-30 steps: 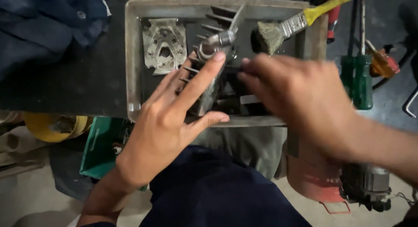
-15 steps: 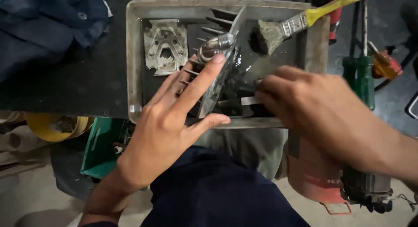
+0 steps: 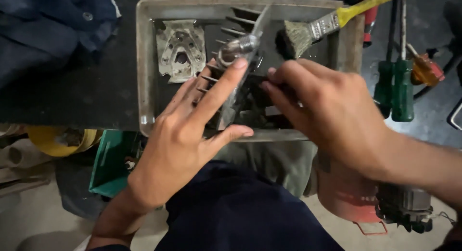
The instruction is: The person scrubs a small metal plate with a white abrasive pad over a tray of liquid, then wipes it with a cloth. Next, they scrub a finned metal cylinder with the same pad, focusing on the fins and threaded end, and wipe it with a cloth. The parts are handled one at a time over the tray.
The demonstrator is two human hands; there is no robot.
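Note:
My left hand (image 3: 185, 135) holds a finned metal engine part (image 3: 239, 77) upright in a grey metal tray (image 3: 146, 63), index finger stretched up along it near a threaded metal fitting (image 3: 237, 46) at its top. My right hand (image 3: 327, 111) is pressed against the part's right side, fingertips curled onto its dark fins; whether it pinches something small I cannot tell. A flat, bare metal plate with holes (image 3: 180, 48) lies in the tray's left half. A yellow-handled brush (image 3: 332, 22) rests across the tray's upper right corner.
Two green-handled screwdrivers (image 3: 394, 89) and an orange-handled tool (image 3: 426, 70) lie to the right of the tray. Dark blue cloth (image 3: 53, 29) lies at upper left. Below the bench are a green box (image 3: 113, 162), a yellow roll (image 3: 53, 138) and a red cylinder (image 3: 344, 193).
My right hand has slid left and down onto the part's fins. The left hand and the finned part have barely moved.

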